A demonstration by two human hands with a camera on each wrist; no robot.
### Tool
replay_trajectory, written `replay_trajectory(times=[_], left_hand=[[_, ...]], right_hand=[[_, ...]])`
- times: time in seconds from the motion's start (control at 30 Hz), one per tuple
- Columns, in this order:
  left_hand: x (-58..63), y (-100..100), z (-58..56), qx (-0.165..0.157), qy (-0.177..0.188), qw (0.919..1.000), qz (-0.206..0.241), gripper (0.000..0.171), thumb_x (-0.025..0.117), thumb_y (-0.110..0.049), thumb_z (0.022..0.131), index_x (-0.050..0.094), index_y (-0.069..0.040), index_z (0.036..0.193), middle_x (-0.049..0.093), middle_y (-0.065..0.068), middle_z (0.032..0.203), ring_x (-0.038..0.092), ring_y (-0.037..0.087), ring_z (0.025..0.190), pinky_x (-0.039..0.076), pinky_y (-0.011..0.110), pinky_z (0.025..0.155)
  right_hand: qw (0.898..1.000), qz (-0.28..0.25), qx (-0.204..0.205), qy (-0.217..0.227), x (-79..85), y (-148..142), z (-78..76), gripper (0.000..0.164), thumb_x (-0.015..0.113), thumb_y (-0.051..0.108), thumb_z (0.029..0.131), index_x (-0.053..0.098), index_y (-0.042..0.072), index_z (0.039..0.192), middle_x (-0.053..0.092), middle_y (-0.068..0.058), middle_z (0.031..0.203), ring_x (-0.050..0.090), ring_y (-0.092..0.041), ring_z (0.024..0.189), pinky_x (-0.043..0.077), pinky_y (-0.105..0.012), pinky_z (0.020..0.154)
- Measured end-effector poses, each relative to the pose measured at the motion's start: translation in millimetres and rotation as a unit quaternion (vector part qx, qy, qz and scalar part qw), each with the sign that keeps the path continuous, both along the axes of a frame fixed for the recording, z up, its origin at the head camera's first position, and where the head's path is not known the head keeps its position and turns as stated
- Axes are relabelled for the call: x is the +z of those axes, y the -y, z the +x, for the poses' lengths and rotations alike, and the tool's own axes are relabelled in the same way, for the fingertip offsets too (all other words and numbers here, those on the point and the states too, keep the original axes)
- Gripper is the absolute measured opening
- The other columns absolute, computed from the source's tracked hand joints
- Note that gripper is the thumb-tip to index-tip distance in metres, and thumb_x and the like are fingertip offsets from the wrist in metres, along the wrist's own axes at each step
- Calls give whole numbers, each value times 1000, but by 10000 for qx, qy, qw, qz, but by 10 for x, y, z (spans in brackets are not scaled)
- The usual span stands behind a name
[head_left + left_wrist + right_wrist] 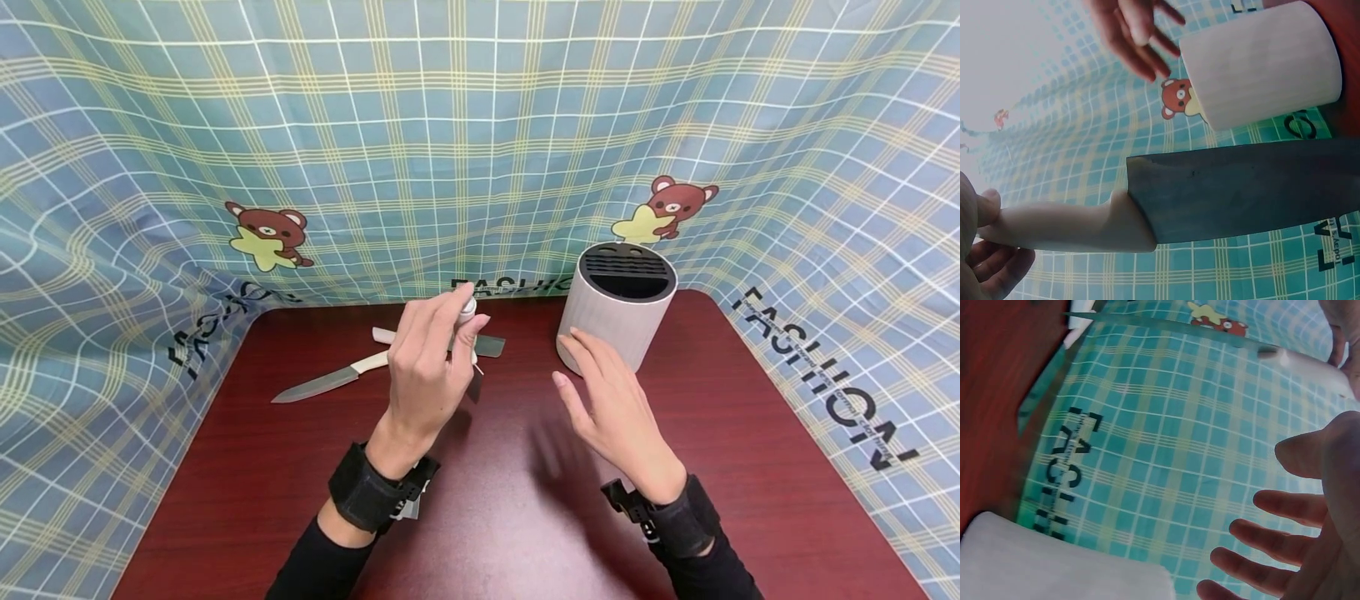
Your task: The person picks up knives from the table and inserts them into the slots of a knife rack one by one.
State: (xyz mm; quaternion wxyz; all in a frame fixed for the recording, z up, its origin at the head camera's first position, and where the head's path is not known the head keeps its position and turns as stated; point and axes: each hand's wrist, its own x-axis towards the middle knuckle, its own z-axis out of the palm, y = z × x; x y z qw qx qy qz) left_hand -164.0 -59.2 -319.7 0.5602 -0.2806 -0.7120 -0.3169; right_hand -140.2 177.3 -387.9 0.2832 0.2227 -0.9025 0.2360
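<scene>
Broad-bladed kitchen knife (1241,187), pale-handled and grey-bladed, hanging point down above the table, left of the knife block. Behind and along both sides, plaid fabric (480,150) in blue-green with white and yellow lines, hung like walls, rippling into soft folds and printed with black FASHION lettering (825,375). Beneath, a dark red wood-grain table (495,517), glossy, with a pale glare toward the near side and soft shadows around the hands. At the right rear of the tabletop, an upright, rounded, off-white knife block (622,321) with a black slotted top (628,271). Right hand (618,417) near that block, fingers loosely spread and holding nothing. Left hand (431,358) closed by thumb and fingers on the butt of the broad knife's handle, most of that handle showing. Black straps (363,492) at both wrists. Flat on the table at left, a slim pointed knife (315,386) with a cream handle; close by, partly hidden behind the left hand, a squared grey blade (489,346) and a white handle (383,335), impossible to tell whether joined. Smallest, two brown bears (277,233) on the fabric, each with a yellow star.
</scene>
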Motion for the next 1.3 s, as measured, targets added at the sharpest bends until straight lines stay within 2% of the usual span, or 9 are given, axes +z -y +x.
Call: replay_trajectory(times=[0.2, 0.5, 0.8, 1.13, 1.3], left_hand=[[17, -21, 52, -95, 41, 9999, -101, 35, 77, -9, 88, 70, 2, 120, 73, 16, 103, 64, 28, 85, 56, 36, 78], [23, -53, 110, -205, 144, 9996, -108, 34, 77, -12, 89, 70, 2, 120, 73, 16, 103, 65, 27, 87, 57, 35, 79], [-2, -86, 166, -365, 254, 9989, -166, 32, 73, -15, 93, 70, 2, 120, 73, 15, 102, 65, 26, 86, 57, 34, 78], [38, -126, 254, -621, 197, 9975, -267, 30, 71, -17, 95, 70, 2, 119, 73, 14, 103, 66, 24, 87, 58, 32, 77], [45, -128, 272, -747, 52, 9967, -317, 28, 70, -16, 95, 70, 4, 116, 73, 15, 102, 66, 24, 84, 58, 31, 74]], right_hand=[[9996, -2, 181, -197, 176, 65, 11, 54, 67, 24, 96, 52, 11, 147, 50, -13, 153, 48, -33, 140, 41, -55, 111], [9974, 46, 552, -463, 410, 199, 28, 52, 64, 23, 98, 52, 8, 146, 50, -11, 154, 48, -31, 141, 38, -49, 116], [9948, -59, 873, -529, 501, 311, 26, 52, 63, 22, 98, 52, 7, 146, 51, -12, 153, 50, -31, 140, 40, -48, 115], [9895, -76, 1349, -511, 596, 420, 61, 49, 57, 26, 102, 51, 6, 147, 52, -13, 152, 50, -28, 141, 40, -44, 116], [9849, -157, 1616, -609, 611, 455, 89, 47, 52, 28, 105, 52, 3, 145, 53, -15, 150, 51, -29, 139, 40, -40, 116]])
